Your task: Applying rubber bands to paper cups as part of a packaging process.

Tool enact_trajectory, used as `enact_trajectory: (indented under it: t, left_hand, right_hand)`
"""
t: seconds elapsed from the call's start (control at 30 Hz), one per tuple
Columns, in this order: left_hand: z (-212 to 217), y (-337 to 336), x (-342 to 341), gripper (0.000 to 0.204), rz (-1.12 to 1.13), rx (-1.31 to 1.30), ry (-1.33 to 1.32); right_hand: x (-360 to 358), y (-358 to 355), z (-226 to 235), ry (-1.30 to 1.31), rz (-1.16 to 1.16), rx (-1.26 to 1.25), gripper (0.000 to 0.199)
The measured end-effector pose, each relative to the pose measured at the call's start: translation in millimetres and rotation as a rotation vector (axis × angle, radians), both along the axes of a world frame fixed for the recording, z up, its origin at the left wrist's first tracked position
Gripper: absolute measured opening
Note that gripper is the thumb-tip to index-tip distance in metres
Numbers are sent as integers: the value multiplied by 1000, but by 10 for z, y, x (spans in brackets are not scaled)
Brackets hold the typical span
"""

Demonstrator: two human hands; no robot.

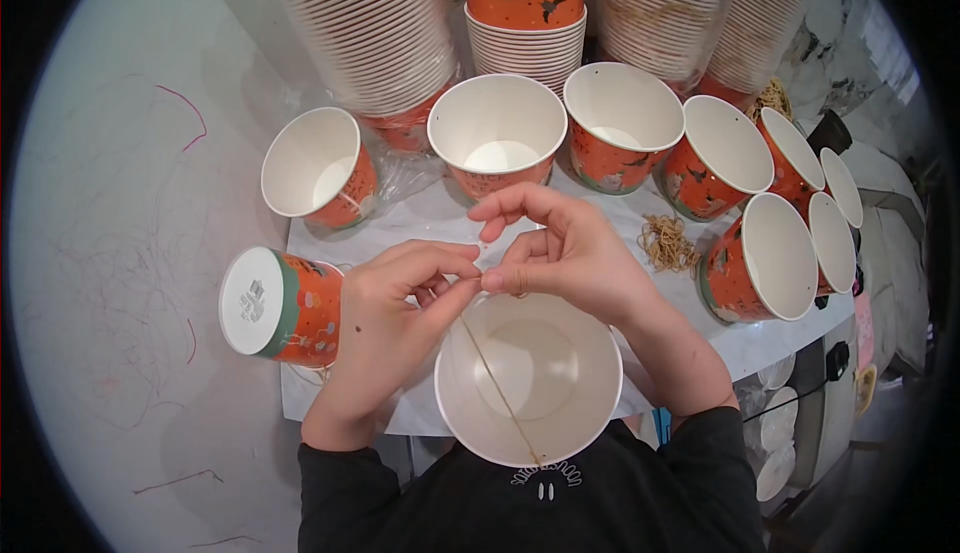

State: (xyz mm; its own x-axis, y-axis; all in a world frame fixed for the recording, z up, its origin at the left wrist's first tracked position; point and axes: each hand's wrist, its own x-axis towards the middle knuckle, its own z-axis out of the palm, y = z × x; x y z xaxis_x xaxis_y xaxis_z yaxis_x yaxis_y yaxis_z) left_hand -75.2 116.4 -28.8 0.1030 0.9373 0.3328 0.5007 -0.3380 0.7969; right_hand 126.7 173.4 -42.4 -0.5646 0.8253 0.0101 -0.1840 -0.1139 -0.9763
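An open orange paper bucket with a white inside (530, 363) stands close against my body. A thin tan string (490, 368) runs from a small hole in its near rim across the mouth to my fingertips at the far rim. My left hand (395, 303) is closed, thumb and fingers pinching the string. My right hand (575, 253) meets it there, its thumb pressed to the left fingertips and its index finger raised; a bit of string shows under that thumb. The exact grip between the fingertips is hidden.
An overturned orange bucket (285, 308) lies beside my left forearm. Open buckets (500, 133) line the back and right (770, 258) of the white table. A bundle of tan string (669, 243) lies right. Tall stacks of nested buckets (365, 28) rise behind; a wall (130, 253) stands left.
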Motion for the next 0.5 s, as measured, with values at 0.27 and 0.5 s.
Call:
enact_trajectory:
  t: [0.27,0.5]
  left_hand:
    - [14,18,-38,8,-75,-138,-40]
    - [-3,132,-99,18,-144,-293,-382]
  right_hand:
    - [4,44,-41,46,42,-59,63]
    - [71,50,-17,56,132,-4,37]
